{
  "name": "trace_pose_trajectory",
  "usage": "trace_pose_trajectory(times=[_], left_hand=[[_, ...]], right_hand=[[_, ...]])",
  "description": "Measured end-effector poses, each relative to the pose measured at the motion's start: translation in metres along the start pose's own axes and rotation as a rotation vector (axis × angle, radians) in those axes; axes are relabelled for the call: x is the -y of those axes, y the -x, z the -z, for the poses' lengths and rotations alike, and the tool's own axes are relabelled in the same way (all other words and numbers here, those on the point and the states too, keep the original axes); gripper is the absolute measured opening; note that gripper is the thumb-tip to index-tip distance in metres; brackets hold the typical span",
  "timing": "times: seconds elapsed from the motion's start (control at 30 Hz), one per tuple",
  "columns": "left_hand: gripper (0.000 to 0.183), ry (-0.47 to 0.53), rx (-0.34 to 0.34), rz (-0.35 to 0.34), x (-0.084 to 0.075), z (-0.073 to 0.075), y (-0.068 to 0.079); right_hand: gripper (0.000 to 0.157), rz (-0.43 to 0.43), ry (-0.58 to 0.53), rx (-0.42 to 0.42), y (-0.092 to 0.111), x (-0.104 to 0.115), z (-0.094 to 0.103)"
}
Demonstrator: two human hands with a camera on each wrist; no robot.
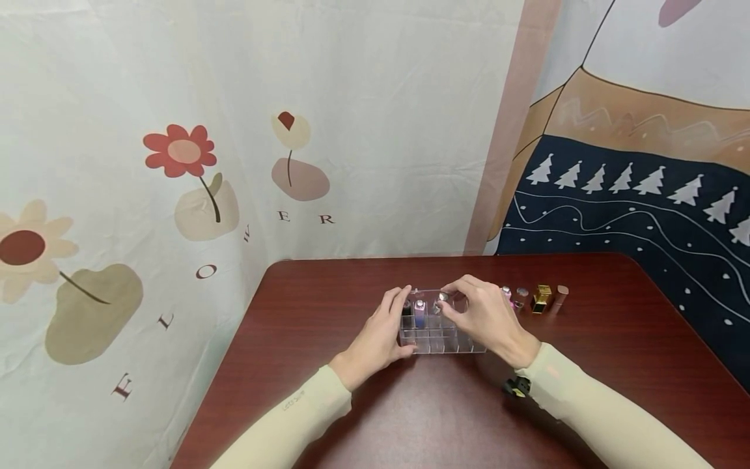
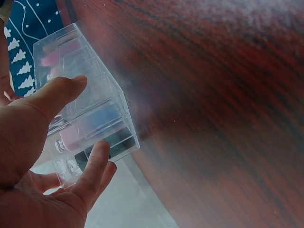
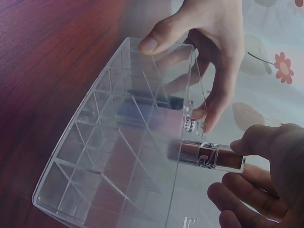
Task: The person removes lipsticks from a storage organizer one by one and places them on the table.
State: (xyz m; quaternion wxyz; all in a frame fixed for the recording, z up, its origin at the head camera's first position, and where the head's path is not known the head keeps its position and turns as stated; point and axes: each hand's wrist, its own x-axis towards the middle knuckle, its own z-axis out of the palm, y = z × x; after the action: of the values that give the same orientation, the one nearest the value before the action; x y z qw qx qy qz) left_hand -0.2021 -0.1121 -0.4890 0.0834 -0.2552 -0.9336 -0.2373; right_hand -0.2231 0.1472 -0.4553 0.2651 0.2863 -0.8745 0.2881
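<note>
A clear compartmented lipstick organizer (image 1: 450, 344) stands on the table. My left hand (image 1: 377, 333) grips its left end, thumb at the front and fingers around the side and back. In its back row sit a black tube (image 1: 407, 309) and a pink-and-blue tube (image 1: 419, 314). My right hand (image 1: 487, 319) pinches a lipstick tube (image 3: 213, 156), silver with a dark brown, clear-covered end, between thumb and fingers. The tube's silver end is at the organizer's back row, beside the pink-and-blue tube; how deep it reaches is unclear.
Right of the organizer stand a pink item (image 1: 506, 293) partly behind my right hand, a small round-topped container (image 1: 520, 298), a gold tube (image 1: 541, 298) and a rose-brown tube (image 1: 560, 299). Printed cloth (image 1: 375, 130) hangs behind the dark red table (image 1: 328, 286).
</note>
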Motion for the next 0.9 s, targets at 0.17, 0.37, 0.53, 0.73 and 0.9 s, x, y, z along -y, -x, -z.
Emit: trace_pose_trajectory(times=[0.17,0.37,0.53,0.73,0.9], left_hand=[[0.128,0.006,0.003,-0.001,0.000,0.000,0.000],[0.128,0.006,0.003,0.002,0.000,0.000,0.000],[0.127,0.001,-0.004,0.000,-0.001,0.000,0.000],[0.127,-0.002,-0.005,-0.002,-0.001,0.001,0.000],[0.127,0.001,0.002,0.001,0.000,0.000,0.001]], right_hand=[[0.023,0.014,0.000,-0.030,0.001,-0.002,0.002],[0.023,0.003,0.006,-0.039,0.002,-0.004,0.006],[0.023,-0.004,0.003,-0.044,0.003,-0.005,0.009],[0.023,0.002,0.006,-0.059,0.003,-0.007,0.012],[0.023,-0.002,0.007,-0.069,0.004,-0.008,0.014]])
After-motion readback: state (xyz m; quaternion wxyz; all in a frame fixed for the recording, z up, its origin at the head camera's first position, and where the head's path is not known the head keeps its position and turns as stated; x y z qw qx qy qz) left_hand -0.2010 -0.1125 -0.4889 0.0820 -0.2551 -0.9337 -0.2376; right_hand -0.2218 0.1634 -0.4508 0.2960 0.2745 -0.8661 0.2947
